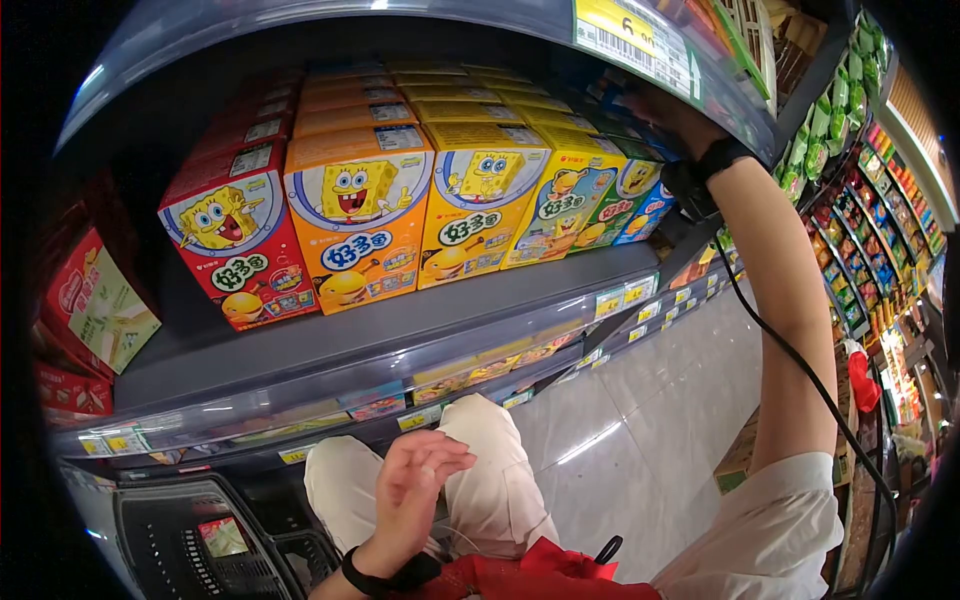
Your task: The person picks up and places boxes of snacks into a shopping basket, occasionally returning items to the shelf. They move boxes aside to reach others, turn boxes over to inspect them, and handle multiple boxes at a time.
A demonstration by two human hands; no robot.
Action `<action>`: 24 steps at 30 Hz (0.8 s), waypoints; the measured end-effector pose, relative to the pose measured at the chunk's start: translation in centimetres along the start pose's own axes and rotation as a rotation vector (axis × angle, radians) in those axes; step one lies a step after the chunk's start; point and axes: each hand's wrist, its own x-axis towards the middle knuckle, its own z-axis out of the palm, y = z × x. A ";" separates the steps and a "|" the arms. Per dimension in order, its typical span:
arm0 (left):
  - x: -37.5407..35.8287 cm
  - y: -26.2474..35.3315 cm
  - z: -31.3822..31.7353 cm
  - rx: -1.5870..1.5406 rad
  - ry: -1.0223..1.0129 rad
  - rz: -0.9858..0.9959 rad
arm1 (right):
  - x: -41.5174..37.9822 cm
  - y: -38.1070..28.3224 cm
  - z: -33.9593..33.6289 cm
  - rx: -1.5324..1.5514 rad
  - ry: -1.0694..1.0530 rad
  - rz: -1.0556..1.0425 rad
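Observation:
My right arm reaches into the right end of the shelf. My right hand (665, 112) is in deep shadow behind the wrist strap, near the green and blue boxes (645, 212), and its fingers cannot be made out. Over my knees hangs my left hand (418, 478), its fingers loosely curved and partly apart, holding nothing. Rows of snack boxes stand on the shelf: a red box (240, 240), an orange box (360, 225), a yellow-orange box (480, 205) and a yellow box (562, 205).
A black basket (190, 540) with a small pack inside stands at the lower left. Red and green packs (100, 300) lean at the shelf's left end. An upper shelf edge (400, 25) overhangs the boxes. A cable (800, 360) runs along my right arm. Stocked racks (860, 250) stand at the right.

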 end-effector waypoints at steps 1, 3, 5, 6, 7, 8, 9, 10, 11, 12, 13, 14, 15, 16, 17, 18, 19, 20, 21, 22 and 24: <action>0.0 0.1 0.0 0.000 0.003 -0.004 | 0.0 -0.1 -0.1 -0.005 -0.002 -0.007; 0.0 0.1 -0.1 0.003 0.010 -0.004 | -0.1 -0.2 -0.3 -0.014 -0.006 -0.014; 0.0 0.2 -0.1 0.014 0.032 -0.007 | -0.1 -0.4 -0.6 -0.025 -0.011 -0.020; 0.1 0.4 0.1 0.023 0.049 -0.010 | -0.2 -0.5 -0.8 -0.030 -0.014 -0.026; 0.1 0.4 0.2 0.031 0.066 -0.013 | -0.3 -0.6 -0.9 -0.034 -0.020 -0.027; 0.1 0.5 0.1 0.033 0.069 -0.009 | -0.2 -0.6 -1.2 -0.036 -0.025 -0.028; 0.0 0.4 0.1 0.034 0.072 -0.006 | -0.4 -0.8 -1.4 -0.040 -0.032 -0.032; 0.0 0.4 0.0 0.034 0.075 -0.002 | -0.5 -0.9 -1.6 -0.045 -0.034 -0.039; 0.0 0.3 -0.2 0.026 0.065 0.003 | -0.6 -1.1 -1.7 -0.050 -0.037 -0.044; 0.0 0.2 -0.5 0.017 0.055 0.007 | -0.7 -1.5 -1.9 -0.052 -0.037 -0.048; -0.1 0.1 -0.7 0.007 0.043 0.009 | -0.6 -1.3 -1.8 -0.054 -0.037 -0.056; -0.1 0.0 -0.7 0.007 0.041 0.006 | -0.6 -1.3 -1.8 -0.054 -0.037 -0.060; -0.1 0.0 -0.6 0.006 0.039 0.004 | -0.4 -1.3 -1.7 -0.052 -0.037 -0.066; 0.0 -0.1 -0.5 0.007 0.036 0.004 | -0.2 -1.3 -1.6 -0.051 -0.036 -0.063; 0.0 -0.1 -0.4 0.013 0.030 0.002 | 0.1 -1.3 -1.5 -0.051 -0.033 -0.067; -0.1 0.0 -0.3 0.020 0.026 0.002 | 0.4 -1.4 -1.4 -0.052 -0.030 -0.070; -0.2 0.2 -0.2 0.029 0.023 0.005 | 0.7 -1.5 -1.2 -0.050 -0.025 -0.071; -0.3 0.4 -0.1 0.050 0.036 -0.001 | 1.1 -1.6 -1.0 -0.049 -0.018 -0.073; -0.4 0.6 0.0 0.072 0.050 -0.008 | 1.4 -1.8 -0.9 -0.045 -0.013 -0.071; -0.5 0.7 0.0 0.094 0.065 -0.016 | 1.7 -1.9 -0.7 -0.041 -0.008 -0.069; -0.6 0.8 -0.4 0.094 0.084 -0.001 | 2.2 -2.1 -0.5 -0.040 -0.001 -0.069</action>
